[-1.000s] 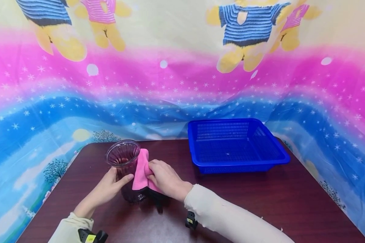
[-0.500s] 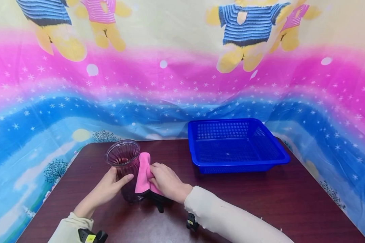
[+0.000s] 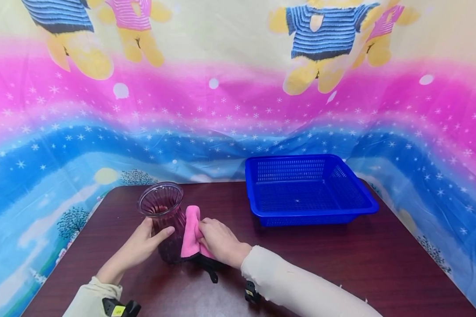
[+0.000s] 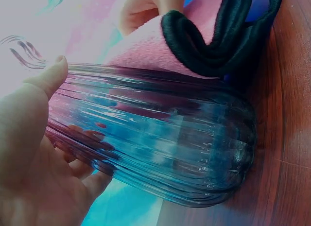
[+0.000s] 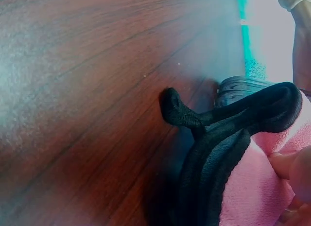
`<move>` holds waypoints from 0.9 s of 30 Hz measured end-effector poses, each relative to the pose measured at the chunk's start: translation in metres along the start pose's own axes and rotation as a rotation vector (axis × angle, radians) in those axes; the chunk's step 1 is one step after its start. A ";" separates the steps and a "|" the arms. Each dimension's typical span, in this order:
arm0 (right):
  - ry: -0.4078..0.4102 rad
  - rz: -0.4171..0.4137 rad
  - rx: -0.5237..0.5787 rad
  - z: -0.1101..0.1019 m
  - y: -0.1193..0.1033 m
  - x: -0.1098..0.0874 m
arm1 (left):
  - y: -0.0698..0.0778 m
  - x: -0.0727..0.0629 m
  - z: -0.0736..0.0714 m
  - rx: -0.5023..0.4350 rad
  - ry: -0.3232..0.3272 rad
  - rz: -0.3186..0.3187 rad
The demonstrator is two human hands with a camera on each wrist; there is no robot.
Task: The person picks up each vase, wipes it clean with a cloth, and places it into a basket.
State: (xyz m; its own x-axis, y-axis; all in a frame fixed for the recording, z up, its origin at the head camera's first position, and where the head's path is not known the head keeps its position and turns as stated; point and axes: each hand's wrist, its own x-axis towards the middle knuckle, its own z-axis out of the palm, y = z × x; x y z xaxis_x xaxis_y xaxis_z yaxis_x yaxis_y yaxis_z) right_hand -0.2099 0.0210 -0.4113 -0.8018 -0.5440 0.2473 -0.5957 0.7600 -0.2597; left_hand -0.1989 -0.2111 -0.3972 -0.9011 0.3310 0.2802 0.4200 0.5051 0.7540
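Head view: a left hand [image 3: 136,246], left of centre in the lower frame, grips a purple glass vase [image 3: 168,231]; beside it, a right hand [image 3: 222,240] pinches a pink cloth [image 3: 191,235]. Left wrist view: the vase spans mid-frame, cloth above. Right wrist view: the cloth's black edging [image 5: 193,163] crosses lower right.

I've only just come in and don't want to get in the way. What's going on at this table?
A person's left-hand grip is round a tall, ribbed, see-through purplish vase. The right-hand grip pinches a bunched, soft pink cloth with black edging close beside it; whether cloth and vase touch is hard to tell. A blue, rectangular plastic basket sits toward the back right of the dark reddish-brown table, with neither hand on it.
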 end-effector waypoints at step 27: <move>-0.059 -0.001 -0.007 0.014 0.008 -0.006 | 0.001 0.000 0.000 0.040 0.001 -0.016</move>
State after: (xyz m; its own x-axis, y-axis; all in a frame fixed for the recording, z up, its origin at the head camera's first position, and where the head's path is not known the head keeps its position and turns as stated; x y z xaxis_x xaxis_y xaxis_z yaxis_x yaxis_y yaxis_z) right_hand -0.2104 0.0251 -0.4276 -0.8028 -0.5647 0.1916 -0.5963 0.7618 -0.2532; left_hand -0.1985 -0.2103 -0.3961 -0.9078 0.3217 0.2690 0.4094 0.5416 0.7342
